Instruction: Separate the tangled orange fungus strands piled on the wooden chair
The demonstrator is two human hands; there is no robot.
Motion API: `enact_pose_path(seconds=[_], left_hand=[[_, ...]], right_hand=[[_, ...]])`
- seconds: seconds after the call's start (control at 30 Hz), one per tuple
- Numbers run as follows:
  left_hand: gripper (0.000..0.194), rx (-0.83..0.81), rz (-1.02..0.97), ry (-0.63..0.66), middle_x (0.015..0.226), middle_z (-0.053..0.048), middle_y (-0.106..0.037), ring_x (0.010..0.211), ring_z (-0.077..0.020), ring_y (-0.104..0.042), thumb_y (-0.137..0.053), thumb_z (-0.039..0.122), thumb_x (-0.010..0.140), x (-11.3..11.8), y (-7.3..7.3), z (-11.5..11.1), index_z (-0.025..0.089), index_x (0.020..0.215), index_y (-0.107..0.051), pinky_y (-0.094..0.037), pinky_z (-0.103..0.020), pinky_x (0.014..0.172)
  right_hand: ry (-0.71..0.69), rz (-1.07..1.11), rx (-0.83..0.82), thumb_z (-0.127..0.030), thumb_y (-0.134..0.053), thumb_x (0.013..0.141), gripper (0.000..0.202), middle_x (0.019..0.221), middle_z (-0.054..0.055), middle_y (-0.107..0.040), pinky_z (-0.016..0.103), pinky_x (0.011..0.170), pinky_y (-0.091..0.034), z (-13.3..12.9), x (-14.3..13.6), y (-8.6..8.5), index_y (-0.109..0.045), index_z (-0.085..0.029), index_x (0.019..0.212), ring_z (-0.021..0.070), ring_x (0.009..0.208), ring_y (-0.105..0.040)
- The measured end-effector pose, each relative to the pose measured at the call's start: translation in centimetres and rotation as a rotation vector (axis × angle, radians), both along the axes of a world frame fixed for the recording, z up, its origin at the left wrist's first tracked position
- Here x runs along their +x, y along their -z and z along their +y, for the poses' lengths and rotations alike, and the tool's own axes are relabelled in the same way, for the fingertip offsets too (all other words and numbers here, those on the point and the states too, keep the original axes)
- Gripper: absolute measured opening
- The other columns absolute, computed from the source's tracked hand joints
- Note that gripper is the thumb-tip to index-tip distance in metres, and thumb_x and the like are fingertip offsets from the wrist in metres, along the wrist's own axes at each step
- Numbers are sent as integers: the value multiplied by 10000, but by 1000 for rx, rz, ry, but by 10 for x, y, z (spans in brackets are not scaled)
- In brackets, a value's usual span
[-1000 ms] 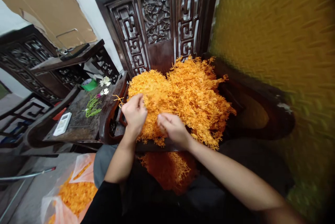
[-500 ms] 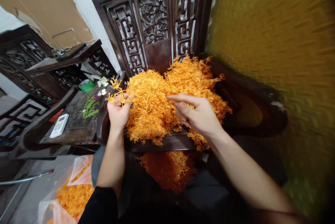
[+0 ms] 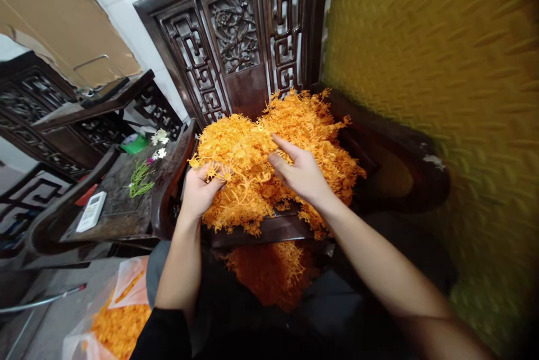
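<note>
A large heap of orange, branching plastic flower stems (image 3: 301,118) is piled on the seat of a dark carved wooden chair (image 3: 248,90). At the heap's left edge, my left hand (image 3: 197,191) is closed around a few orange flower stems (image 3: 214,172), whose spiky tips stick out past the fingers. My right hand (image 3: 304,174) is over the middle of the heap. Its index finger points forward, apart from the thumb, and no piece shows between them; the other fingers are partly hidden.
On a wooden side surface to the left lie a white remote control (image 3: 91,211), green stems (image 3: 141,179), white flowers (image 3: 160,137) and a roll of green tape (image 3: 135,144). A plastic bag (image 3: 126,278) of orange pieces sits lower left. A yellow textured surface (image 3: 421,40) rises at right.
My left hand has moved right, closer to the heap, with the stems still in it. The right hand's index finger and thumb have spread apart. The view has shifted slightly.
</note>
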State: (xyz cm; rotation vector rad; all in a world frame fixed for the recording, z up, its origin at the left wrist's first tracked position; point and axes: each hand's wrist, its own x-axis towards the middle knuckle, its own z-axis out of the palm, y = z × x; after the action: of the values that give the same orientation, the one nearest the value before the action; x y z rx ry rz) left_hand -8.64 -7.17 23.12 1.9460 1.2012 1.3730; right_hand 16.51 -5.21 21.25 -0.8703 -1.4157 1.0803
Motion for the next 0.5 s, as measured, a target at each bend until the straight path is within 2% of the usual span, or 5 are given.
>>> enact_pose_path(seconds=[0.1,0.2,0.33,0.43,0.5], left_hand=[[362,4,68,56,547,15,-554,528,-100,-493,-720,371,898,2,-5,-4,163,616,-630,-378,-241,555],[371,-1,106,89,546,10,-554,530,-100,-491,-727,367,887,3,-8,-6,158,600,-621,-384,-241,558],[280,-23,-76,-37,550,18,-559,498,-94,-472,-745,347,853,-5,-6,1,162,663,-657,-365,-234,516],[253,29,-322,-189,537,35,-511,467,-77,-398,-767,316,801,-17,-2,13,166,655,-626,-306,-226,474],[290,40,-384,-210,527,40,-474,463,-69,-361,-785,298,769,-20,2,20,165,609,-583,-272,-225,465]], right_hand=[[121,-10,45,-562,-702,879,644,851,104,-690,395,680,-552,3,-4,1,-658,-142,1365,277,900,-674],[133,-32,68,-562,-678,900,431,736,60,-633,348,676,-513,2,-6,-2,-749,-166,1056,236,842,-646],[99,-88,105,-585,-571,969,515,589,5,-498,284,623,-419,-4,-1,-7,-548,-198,631,151,660,-531],[137,-143,146,-567,-550,989,545,587,-2,-475,283,618,-379,-7,3,-7,-472,-200,594,136,624,-487],[146,-198,177,-539,-539,1001,532,609,4,-491,288,627,-375,-7,1,-5,-470,-200,596,140,637,-495]])
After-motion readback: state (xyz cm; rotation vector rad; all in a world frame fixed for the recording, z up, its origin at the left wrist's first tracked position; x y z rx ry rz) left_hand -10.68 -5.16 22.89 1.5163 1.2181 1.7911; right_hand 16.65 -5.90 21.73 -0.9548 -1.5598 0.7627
